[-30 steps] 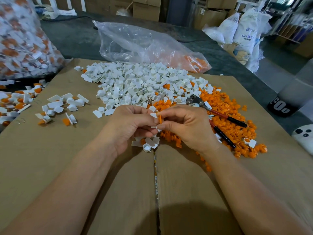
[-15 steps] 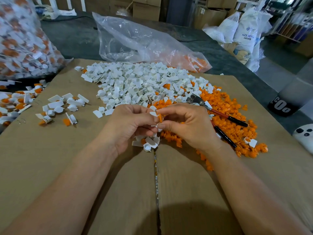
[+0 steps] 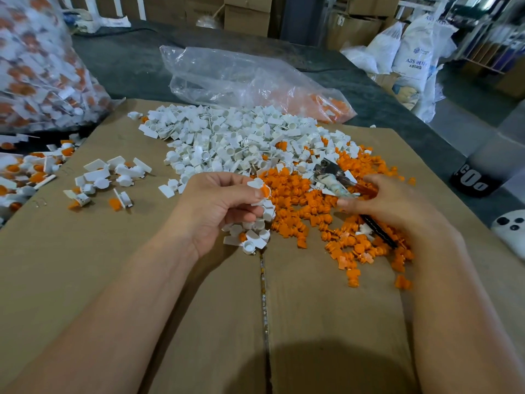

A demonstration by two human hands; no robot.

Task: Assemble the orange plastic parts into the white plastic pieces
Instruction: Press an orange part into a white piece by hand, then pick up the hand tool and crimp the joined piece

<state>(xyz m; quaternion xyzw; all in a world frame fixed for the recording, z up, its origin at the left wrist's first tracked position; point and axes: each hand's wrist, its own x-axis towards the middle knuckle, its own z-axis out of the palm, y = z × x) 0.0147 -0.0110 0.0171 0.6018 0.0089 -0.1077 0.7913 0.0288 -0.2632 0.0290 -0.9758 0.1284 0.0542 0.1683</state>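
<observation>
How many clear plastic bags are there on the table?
2. One bulging bag of white-and-orange pieces sits at the far left; one nearly empty bag with some orange parts lies behind the white pile. Others may be out of view.

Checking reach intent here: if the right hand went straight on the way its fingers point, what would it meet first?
Probably the pliers, just ahead of the right hand, lying on the orange parts; blur leaves depth unclear.

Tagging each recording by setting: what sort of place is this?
Probably a small factory or warehouse assembly floor: loose heaps of white plastic pieces and orange plastic parts on flattened brown cardboard, stacked cardboard cartons behind, and white sacks printed ABS.
</observation>
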